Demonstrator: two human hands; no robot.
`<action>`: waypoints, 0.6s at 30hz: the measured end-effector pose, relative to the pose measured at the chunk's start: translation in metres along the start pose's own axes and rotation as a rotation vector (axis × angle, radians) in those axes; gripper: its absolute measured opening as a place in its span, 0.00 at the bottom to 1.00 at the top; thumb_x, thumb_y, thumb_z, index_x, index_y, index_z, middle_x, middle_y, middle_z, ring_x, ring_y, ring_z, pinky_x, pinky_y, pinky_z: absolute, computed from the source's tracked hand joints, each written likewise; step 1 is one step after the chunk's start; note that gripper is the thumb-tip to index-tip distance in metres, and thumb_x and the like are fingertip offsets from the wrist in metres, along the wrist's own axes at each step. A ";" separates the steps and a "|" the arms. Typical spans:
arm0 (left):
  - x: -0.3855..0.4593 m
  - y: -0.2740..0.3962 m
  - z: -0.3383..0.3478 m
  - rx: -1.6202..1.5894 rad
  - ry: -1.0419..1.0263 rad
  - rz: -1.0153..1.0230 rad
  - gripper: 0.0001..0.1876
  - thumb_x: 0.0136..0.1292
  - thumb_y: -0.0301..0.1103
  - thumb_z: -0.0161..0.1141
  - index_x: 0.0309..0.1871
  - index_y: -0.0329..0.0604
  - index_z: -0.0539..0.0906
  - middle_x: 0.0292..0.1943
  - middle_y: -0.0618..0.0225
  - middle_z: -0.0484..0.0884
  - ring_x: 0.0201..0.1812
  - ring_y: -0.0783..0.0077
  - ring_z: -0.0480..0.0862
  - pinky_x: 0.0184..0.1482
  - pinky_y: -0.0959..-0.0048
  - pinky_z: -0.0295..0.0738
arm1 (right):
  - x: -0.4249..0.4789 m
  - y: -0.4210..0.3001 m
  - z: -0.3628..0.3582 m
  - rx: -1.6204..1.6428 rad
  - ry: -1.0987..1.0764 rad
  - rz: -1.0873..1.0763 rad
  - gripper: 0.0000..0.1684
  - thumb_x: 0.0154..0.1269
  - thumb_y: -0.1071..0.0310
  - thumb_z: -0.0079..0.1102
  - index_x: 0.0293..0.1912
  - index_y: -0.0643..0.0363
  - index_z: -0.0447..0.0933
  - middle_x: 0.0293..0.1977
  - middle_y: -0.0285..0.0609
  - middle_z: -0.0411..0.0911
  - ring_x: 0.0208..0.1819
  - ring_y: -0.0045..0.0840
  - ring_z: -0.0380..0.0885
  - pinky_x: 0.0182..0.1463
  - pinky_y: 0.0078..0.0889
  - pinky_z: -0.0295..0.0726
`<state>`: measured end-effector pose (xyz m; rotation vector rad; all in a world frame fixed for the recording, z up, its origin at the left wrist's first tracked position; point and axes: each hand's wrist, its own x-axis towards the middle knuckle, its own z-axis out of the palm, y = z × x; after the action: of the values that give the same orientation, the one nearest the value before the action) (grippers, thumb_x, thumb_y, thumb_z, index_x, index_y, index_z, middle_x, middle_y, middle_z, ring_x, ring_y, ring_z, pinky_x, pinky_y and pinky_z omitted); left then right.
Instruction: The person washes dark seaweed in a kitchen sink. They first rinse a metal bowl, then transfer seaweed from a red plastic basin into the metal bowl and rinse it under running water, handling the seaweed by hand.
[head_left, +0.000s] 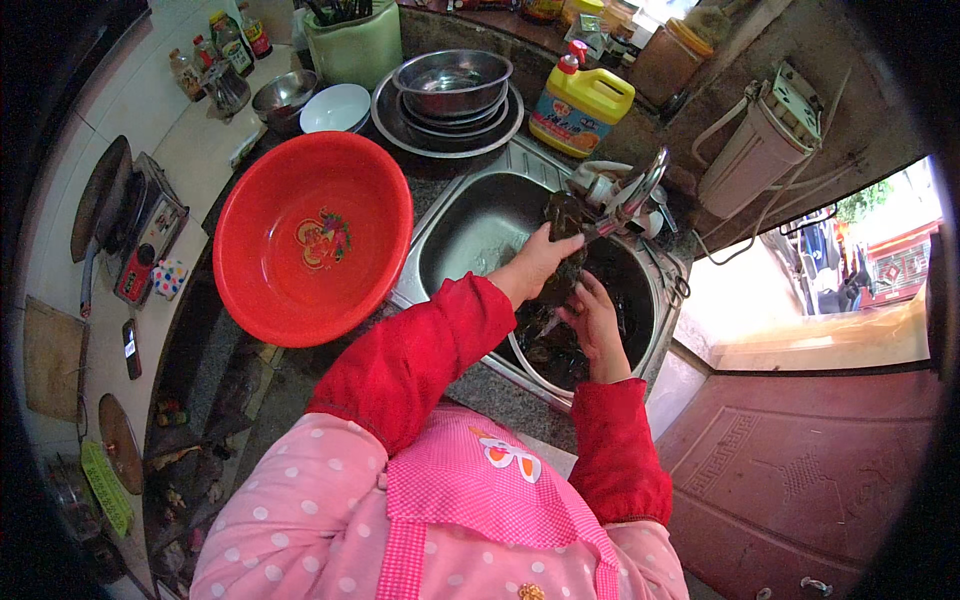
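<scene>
A dark, wet, limp leafy piece (564, 217) hangs over the double-bowl stainless steel sink (480, 202), just beside the faucet (626, 202). My left hand (541, 261) grips it from the left, thumb across its front. Below, my right hand (596, 319) has its fingers at the piece's lower end. More dark wet stuff (551, 349) lies in a pale-rimmed basin (529, 364) in the right sink bowl, partly hidden by my hands. Some water shows in the left bowl.
A red plastic basin (262, 247) stands left of the sink. Stacked steel bowls (454, 82) and a yellow detergent jug (581, 109) stand behind it. Scissors (679, 285) lie at the right rim. A portable gas stove (154, 225) is far left.
</scene>
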<state>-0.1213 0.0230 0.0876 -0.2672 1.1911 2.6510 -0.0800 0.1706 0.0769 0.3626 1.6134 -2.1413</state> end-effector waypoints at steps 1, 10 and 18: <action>-0.003 -0.003 -0.003 0.073 -0.020 0.012 0.17 0.61 0.33 0.61 0.52 0.42 0.73 0.42 0.66 0.79 0.43 0.70 0.78 0.44 0.66 0.76 | -0.002 0.004 -0.002 -0.009 -0.013 0.009 0.28 0.66 0.69 0.51 0.64 0.55 0.60 0.50 0.38 0.70 0.44 0.22 0.72 0.43 0.29 0.80; -0.022 0.004 -0.016 0.328 0.048 0.097 0.17 0.56 0.33 0.65 0.47 0.35 0.77 0.38 0.65 0.82 0.36 0.75 0.79 0.40 0.73 0.75 | -0.012 0.023 0.004 -0.003 -0.049 0.084 0.30 0.65 0.70 0.53 0.64 0.64 0.57 0.54 0.44 0.68 0.50 0.30 0.75 0.48 0.31 0.79; 0.002 0.004 -0.025 0.145 0.348 0.212 0.18 0.47 0.17 0.56 0.45 0.38 0.76 0.34 0.67 0.78 0.33 0.69 0.77 0.38 0.69 0.75 | -0.019 0.020 -0.002 -0.078 -0.075 0.053 0.25 0.68 0.66 0.50 0.61 0.64 0.62 0.53 0.44 0.72 0.49 0.29 0.76 0.48 0.29 0.78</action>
<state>-0.1220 0.0023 0.0735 -0.6290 1.5901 2.7533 -0.0543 0.1711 0.0683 0.2935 1.6218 -2.0219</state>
